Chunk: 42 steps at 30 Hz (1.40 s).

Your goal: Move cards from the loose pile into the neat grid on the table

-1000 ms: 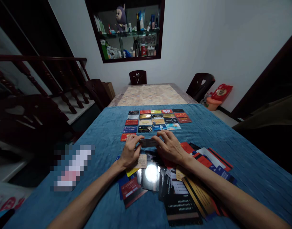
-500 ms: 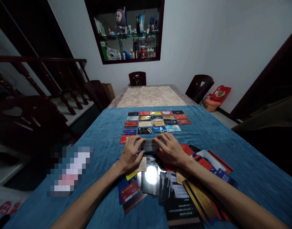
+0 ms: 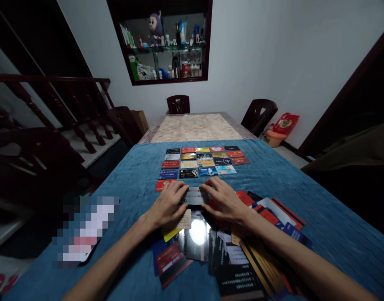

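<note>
Where the grey card (image 3: 194, 195) sits: between the two hands, on the near side of the black card (image 3: 188, 173); I find its printed face visible. Whether it touches the blue cloth (image 3: 125, 242), I cannot tell.
Left hand (image 3: 168, 202): grasping the grey card's left end, fingers at the far edge, thumb at the near one; it partly covers the red card (image 3: 162, 184).
Right hand (image 3: 227, 200): grasping the right end in like manner, beside the loose pile (image 3: 238, 278).
Red card, risk: in my judgement, the left fingers could drag it askew, since they reach across its right part.
Grey card, risk: uneven pressure from the two hands could skew it or make it slip.
Beige card (image 3: 186, 218), risk: lying close under the left hand, it could shift if that wrist drops.
Loose pile, risk: I rate it slide-prone; its cards overlap at angles, and the right forearm passes above them.
</note>
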Tool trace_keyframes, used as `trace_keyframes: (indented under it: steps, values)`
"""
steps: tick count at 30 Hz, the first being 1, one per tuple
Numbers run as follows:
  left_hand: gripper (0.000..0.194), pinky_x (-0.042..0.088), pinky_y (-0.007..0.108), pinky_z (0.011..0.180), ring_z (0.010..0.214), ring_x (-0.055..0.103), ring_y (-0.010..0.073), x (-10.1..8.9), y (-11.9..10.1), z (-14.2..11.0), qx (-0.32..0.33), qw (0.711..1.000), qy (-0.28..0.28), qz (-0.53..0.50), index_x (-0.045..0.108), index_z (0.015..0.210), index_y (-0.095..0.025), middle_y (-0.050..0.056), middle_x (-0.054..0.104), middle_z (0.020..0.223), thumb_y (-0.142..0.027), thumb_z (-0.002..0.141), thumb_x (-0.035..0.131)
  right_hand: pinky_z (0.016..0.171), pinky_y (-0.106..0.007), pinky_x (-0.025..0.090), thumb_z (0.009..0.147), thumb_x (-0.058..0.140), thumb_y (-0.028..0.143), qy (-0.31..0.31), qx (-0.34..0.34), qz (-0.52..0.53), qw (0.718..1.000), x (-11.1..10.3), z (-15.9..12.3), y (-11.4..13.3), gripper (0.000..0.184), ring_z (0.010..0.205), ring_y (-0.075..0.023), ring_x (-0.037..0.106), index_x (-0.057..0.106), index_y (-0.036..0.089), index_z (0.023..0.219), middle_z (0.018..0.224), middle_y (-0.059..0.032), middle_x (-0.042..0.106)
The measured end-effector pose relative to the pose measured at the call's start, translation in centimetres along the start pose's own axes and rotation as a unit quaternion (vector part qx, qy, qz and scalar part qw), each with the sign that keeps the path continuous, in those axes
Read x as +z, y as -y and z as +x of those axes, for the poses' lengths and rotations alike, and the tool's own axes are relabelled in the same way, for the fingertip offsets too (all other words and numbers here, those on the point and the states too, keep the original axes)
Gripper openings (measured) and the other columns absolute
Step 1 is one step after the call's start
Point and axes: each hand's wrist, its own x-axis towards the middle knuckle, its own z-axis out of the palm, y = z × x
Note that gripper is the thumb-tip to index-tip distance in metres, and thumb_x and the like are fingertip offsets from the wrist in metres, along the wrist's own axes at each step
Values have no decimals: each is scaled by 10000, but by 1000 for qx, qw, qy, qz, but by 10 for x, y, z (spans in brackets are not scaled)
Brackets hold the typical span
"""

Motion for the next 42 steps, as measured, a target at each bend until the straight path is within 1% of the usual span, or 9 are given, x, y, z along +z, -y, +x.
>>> trace_keyframes:
  steps: [5,9,15,18,21,26,33,37,42]
  values:
    - [445,462,455,954,1126,514,277,-18,2,3,11,1000,28,4,504,1273,-171,136,561,1224,-205,834,573,797,-397,466,823,618,289,28,-5,29,999,-3,7,-3,393,953,-250,480,533,157,1184,1086,-137,544]
    - [417,452,448,927,1103,514,276,-30,11,9,0,999,43,21,511,1247,-172,129,560,1216,-218,840,586,816,-404,467,801,649,297,39,-11,14,999,-4,23,-10,416,973,-259,475,548,143,1174,1092,-141,539]
    - [398,435,444,933,1107,500,279,-40,39,18,4,998,53,32,515,1249,-156,137,546,1208,-237,863,571,845,-409,444,809,677,336,68,-17,7,998,2,55,-23,442,985,-262,467,561,134,1185,1101,-142,546]
    - [383,437,437,924,1105,500,274,-44,56,21,-2,998,56,32,513,1257,-160,135,544,1211,-251,886,547,846,-393,427,789,717,333,78,-6,8,997,10,72,-28,449,975,-253,467,579,123,1161,1094,-134,547]
    - [377,440,440,930,1104,501,273,-47,74,23,-8,998,58,37,519,1252,-152,140,544,1219,-218,881,531,839,-383,415,787,731,339,88,4,6,996,22,90,-33,436,982,-250,463,593,141,1151,1109,-125,548]
    - [397,453,444,928,1092,513,279,-47,106,28,-31,995,74,54,532,1256,-165,134,554,1196,-241,867,550,861,-394,415,819,711,341,111,13,-12,994,41,118,-41,486,1057,-273,455,571,133,1235,1166,-143,541]
    - [399,461,431,936,1084,529,279,-43,147,43,-53,993,78,70,572,1229,-157,135,559,1193,-271,847,542,893,-372,398,829,699,318,136,26,-30,990,49,155,-50,367,1055,-266,472,630,113,1125,1150,-150,544]
    - [398,464,426,928,1075,539,286,-40,167,55,-72,990,86,86,594,1199,-153,134,567,1178,-285,827,552,921,-363,396,830,689,322,143,51,-33,988,57,172,-57,393,1076,-269,480,631,96,1146,1170,-162,550]
    - [374,467,413,937,1093,549,286,-33,191,64,-97,987,92,84,620,1152,-176,116,573,1161,-259,790,583,937,-349,399,849,649,321,152,72,-37,985,72,188,-66,394,1096,-263,493,631,109,1180,1195,-149,564]
